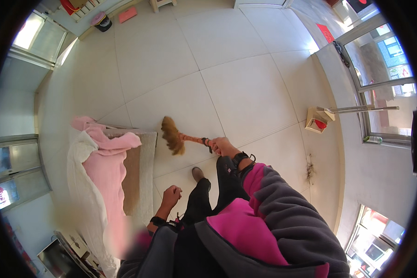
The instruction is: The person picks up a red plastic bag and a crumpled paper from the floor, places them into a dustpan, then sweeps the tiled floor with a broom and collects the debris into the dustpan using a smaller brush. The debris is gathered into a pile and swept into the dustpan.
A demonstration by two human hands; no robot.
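My right hand (222,146) grips the orange, bound handle of a short straw broom (172,136). The broom's fanned bristles point left, over or on the pale tiled floor (236,90); whether they touch it I cannot tell. Curled and holding nothing visible, my left hand (173,194) hangs beside my leg. Just left of it stands a couch or bed with a brown and grey cover (142,170). Pink cloth (106,173) and white cloth (80,166) are draped across it.
Dark debris (310,169) lies on the floor near the right wall. A long-handled dustpan (314,121) with something red in it stands farther along that wall. At the far left are a dark bin (102,24) and a flat pink item (128,15). A bottle (372,139) rests on the windowsill.
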